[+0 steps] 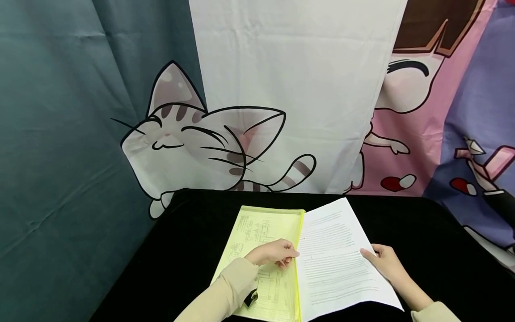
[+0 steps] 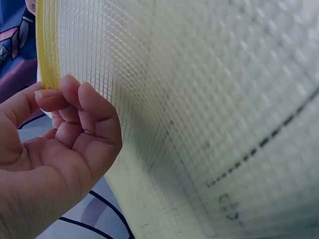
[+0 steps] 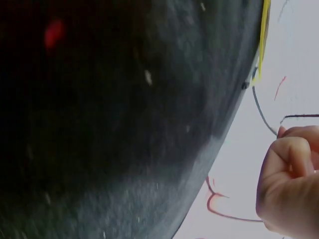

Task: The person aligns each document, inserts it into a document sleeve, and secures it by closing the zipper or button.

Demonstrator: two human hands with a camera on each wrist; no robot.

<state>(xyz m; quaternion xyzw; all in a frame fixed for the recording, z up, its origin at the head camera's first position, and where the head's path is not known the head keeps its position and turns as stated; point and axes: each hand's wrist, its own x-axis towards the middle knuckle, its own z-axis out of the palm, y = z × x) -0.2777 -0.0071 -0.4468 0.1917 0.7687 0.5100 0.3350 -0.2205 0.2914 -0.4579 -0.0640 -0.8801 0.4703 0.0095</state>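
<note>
A translucent yellow mesh document pouch (image 1: 231, 264) is in the middle of the head view, with printed diagrams showing through it. My left hand (image 1: 275, 252) is over the pouch and pinches its yellow right edge between thumb and fingers; the left wrist view shows this grip on the yellow border (image 2: 48, 50). Directly to the right is a white printed sheet of paper (image 1: 338, 268), its left side against the pouch's edge. The right hand (image 1: 386, 261) pinches the sheet's right edge, thumb on top. How far the sheet extends into the pouch is hidden.
Black cloth (image 1: 177, 250) covers the table under and around the pouch. Behind it hangs a curtain (image 1: 257, 67) printed with a cartoon cat and a figure. A small black object (image 1: 251, 298) sits at the left sleeve's cuff.
</note>
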